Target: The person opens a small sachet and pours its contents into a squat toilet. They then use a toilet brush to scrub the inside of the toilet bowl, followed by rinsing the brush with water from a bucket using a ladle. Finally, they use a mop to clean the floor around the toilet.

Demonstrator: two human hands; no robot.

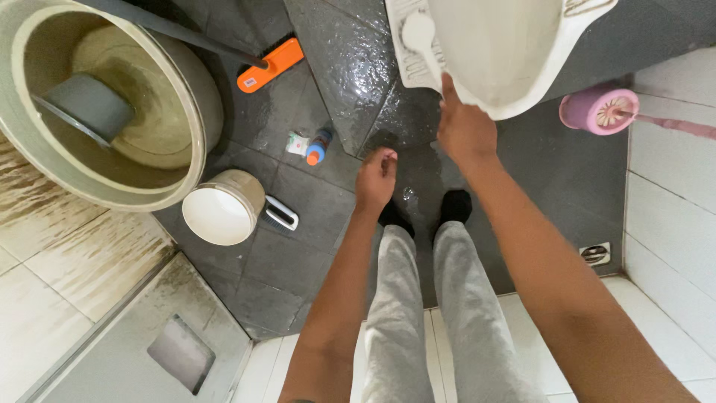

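Wet dark floor tiles (pixel 328 67) fill the head view; at twelve o'clock sits a white squat toilet pan (pixel 507 52), rim grasped by the right hand (pixel 464 130), while the left hand (pixel 377 177) hangs loosely curled, empty, over the floor

Large beige water bin (pixel 190 104), far left, grey scoop (pixel 91 104) inside. Orange scrub brush (pixel 272 65) beyond it. Small blue-capped bottle (pixel 316 149) on wet dark floor tiles (pixel 298 254). Cream bucket (pixel 224 209) nearer. Pink toilet-brush holder (pixel 593 110) far right; floor drain (pixel 595 254) right.
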